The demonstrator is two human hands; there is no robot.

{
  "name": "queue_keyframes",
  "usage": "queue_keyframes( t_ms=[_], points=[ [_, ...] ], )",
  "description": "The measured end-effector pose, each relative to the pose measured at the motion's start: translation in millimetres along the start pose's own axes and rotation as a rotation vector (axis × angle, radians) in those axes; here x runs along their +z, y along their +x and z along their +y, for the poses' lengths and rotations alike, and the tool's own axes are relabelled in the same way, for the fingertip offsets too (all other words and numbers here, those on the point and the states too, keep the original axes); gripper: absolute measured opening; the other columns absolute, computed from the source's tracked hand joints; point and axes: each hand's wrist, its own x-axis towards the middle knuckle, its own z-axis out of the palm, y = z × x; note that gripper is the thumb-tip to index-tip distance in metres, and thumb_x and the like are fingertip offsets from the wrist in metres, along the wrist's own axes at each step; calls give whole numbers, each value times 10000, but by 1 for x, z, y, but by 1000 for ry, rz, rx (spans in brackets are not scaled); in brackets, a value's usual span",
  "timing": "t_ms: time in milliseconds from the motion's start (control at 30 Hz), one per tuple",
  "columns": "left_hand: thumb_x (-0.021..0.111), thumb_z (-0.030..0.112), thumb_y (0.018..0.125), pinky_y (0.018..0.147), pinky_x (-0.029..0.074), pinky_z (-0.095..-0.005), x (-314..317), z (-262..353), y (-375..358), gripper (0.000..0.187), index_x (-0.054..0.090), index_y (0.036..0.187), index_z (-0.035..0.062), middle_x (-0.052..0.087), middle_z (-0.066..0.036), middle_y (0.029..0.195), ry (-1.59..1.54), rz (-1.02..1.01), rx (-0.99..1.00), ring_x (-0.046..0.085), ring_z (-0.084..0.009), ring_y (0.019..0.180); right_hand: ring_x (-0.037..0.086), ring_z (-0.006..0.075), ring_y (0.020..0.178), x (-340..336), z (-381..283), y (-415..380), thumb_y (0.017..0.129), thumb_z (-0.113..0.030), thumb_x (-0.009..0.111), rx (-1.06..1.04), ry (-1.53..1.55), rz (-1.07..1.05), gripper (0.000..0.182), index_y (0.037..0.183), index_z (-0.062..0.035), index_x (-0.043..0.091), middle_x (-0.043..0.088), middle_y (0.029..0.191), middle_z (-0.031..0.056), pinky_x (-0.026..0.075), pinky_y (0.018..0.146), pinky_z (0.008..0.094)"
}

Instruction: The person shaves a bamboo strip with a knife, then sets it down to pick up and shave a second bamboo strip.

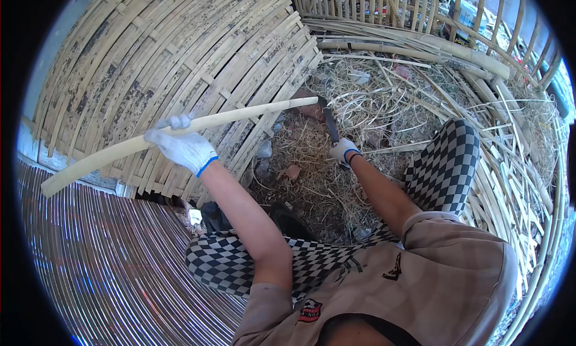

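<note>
Far left, low in the frame: ridged sheet point(114, 256), dark, striped. Above it, upper left: your woven panel point(168, 64), pale slats with dark blotches.

Your strip point(252, 111) runs from lower left to just above center, long and slightly bowed, passing in front of the panel. Your left hand point(183, 149), gloved, has it partway along: grip closed around the strip, fingers curled over the upper edge.

Center: the strip's right end sits over a brownish block point(311, 111); can't tell what that's made of, or if they touch. Knife point(330, 125) is right by that end, blade pointing up the frame. Can't confirm blade-to-strip contact. Your right hand point(344, 151), also gloved, has its grip closed on the handle.

Step in hand, my read: working the strip's end with the blade. Next move calls for a firm left hold, the end backed up, and your checkered trouser leg point(447, 160) clear of the blade path.

Right of the knife: curly shavings point(372, 103) loose on the ground, no bin around them. Upper right, behind the slatted fence point(414, 7): bluish object point(470, 21), maybe a container; contents unreadable. Far right: loose pile of cut strips point(510, 196).
</note>
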Motion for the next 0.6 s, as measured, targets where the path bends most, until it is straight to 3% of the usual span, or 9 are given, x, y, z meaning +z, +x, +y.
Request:
queue_keyframes(
  t_ms=[33, 100, 167, 267, 300, 400, 433, 533, 600],
  points=[
    [404, 653, 1024, 652, 439, -379, -1, 10, 1, 574, 426, 801, 124, 354, 2, 663, 25, 26, 31, 371, -159, 589, 671, 388, 1118, -3, 1, 6, 834, -356, 705, -2, -84, -13, 556, 1227, 29, 627, 689, 1189, 251, 538, 952, 442],
    [398, 619, 1038, 630, 421, -367, -3, 35, 4, 550, 419, 806, 121, 351, -6, 672, -6, 102, 13, 360, -160, 586, 668, 392, 1118, -21, -15, -8, 857, -379, 691, -76, -29, 238, 605, 1300, 15, 574, 686, 1197, 257, 526, 959, 461],
    [414, 595, 1044, 591, 378, -351, -14, 58, 11, 532, 409, 818, 114, 320, -9, 659, -74, 139, -16, 331, -150, 580, 670, 414, 1092, -47, -28, -17, 869, -453, 690, -329, 64, 433, 704, 1378, -2, 508, 686, 1157, 279, 527, 939, 476],
    [380, 662, 1027, 550, 332, -317, -26, 86, 18, 600, 391, 774, 118, 273, 9, 619, -64, 214, 9, 286, -157, 550, 690, 380, 1038, -71, -43, -22, 859, -523, 700, -262, 350, 616, 740, 1366, -14, 521, 705, 1069, 249, 541, 901, 441],
    [423, 635, 1026, 518, 304, -305, -28, 91, 20, 577, 394, 771, 119, 252, 26, 602, -123, 281, 29, 270, -144, 523, 690, 348, 1000, -80, -42, -27, 888, -562, 686, -252, 576, 492, 784, 1424, -33, 467, 694, 1079, 223, 548, 889, 432],
    [486, 626, 1011, 507, 293, -281, -77, 83, 52, 568, 401, 767, 119, 272, 37, 596, -379, 203, -68, 270, -121, 508, 679, 336, 1007, -102, -40, -34, 940, -572, 641, -185, 1418, -13, 778, 1480, -65, 400, 663, 1144, 224, 552, 899, 441],
    [535, 629, 986, 484, 265, -264, -86, 79, 56, 569, 409, 750, 127, 276, 48, 586, -458, 200, -75, 263, -103, 493, 681, 386, 1036, -109, -42, -38, 1001, -519, 577, -306, 1577, -140, 648, 1389, -19, 436, 628, 1178, 283, 583, 841, 475],
    [547, 659, 960, 468, 243, -259, -94, 77, 58, 581, 414, 732, 142, 244, 56, 566, -459, 183, -65, 248, -98, 478, 682, 364, 1025, -139, -65, -55, 1013, -502, 570, -463, 1690, -184, 628, 1344, 18, 449, 632, 1152, 279, 585, 829, 476],
    [541, 678, 950, 460, 238, -255, -106, 73, 64, 588, 416, 719, 151, 250, 62, 543, -517, 147, -72, 248, -89, 462, 700, 345, 922, -157, -74, -68, 1012, -445, 600, -521, 1743, -179, 533, 1239, 24, 487, 656, 1040, 240, 597, 751, 454]
  ],
)
